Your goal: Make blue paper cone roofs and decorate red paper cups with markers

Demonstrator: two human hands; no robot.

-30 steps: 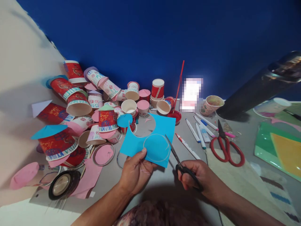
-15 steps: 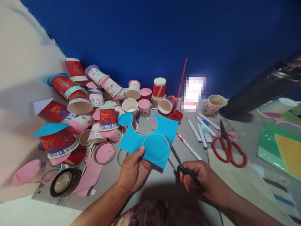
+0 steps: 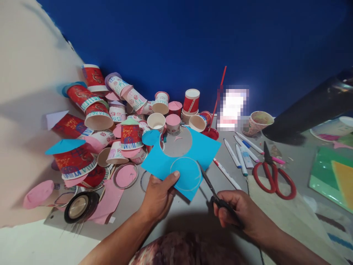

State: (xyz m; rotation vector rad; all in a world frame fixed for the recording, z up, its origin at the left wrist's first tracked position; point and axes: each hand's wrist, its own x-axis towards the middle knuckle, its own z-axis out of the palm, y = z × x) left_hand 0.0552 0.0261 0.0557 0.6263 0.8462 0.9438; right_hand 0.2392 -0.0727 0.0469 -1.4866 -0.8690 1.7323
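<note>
My left hand (image 3: 159, 195) pinches a sheet of blue paper (image 3: 156, 160) near its lower edge, thumb on top and fingers underneath. The sheet has a round cut-out at its far side, and a pale circle outline (image 3: 171, 166) is drawn beside my thumb. In my right hand (image 3: 237, 208) are black-handled scissors (image 3: 208, 180), gripped by the handles. Their blades point away from me and their tips meet the paper at the right side of the outline. Whether the blades are a little apart is hard to make out.
Decorated paper cups (image 3: 131, 136) crowd the left side, near a roll of black tape (image 3: 81, 207) and pink paper (image 3: 109, 200). To the right lie several markers (image 3: 232, 152) and red-handled scissors (image 3: 273, 176) on a pale cloth (image 3: 264, 206). A pixelated bright object (image 3: 233, 108) leans at the back.
The whole view has shifted, so the table things appear further right. The blue sheet has turned slightly in my left hand. The scissors stay at the right side of the outline.
</note>
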